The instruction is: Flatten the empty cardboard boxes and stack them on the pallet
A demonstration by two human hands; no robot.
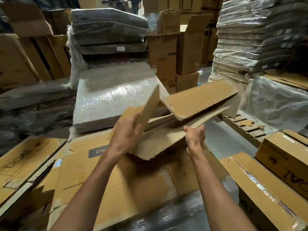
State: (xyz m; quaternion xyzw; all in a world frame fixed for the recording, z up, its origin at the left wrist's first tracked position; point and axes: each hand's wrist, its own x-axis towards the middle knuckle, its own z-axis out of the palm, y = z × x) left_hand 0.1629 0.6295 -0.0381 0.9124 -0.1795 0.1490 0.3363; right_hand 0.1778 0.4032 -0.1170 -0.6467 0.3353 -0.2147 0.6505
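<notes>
- The half-collapsed cardboard box (166,140) is held in the air above a flattened carton (93,172) that bears a grey label.
- The left hand (127,130) grips an upright flap, fingers curled round its edge.
- The right hand (195,136) seems to pinch the lower panel's edge, though blur softens the fingers.
- A wooden pallet (253,134) lies to the right.

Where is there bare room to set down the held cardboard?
The pallet slats between the wrapped stack and the marked box are mostly bare, as is the grey floor beside them. The flat box below the cardboard also has room. Left and behind are crowded.
</notes>
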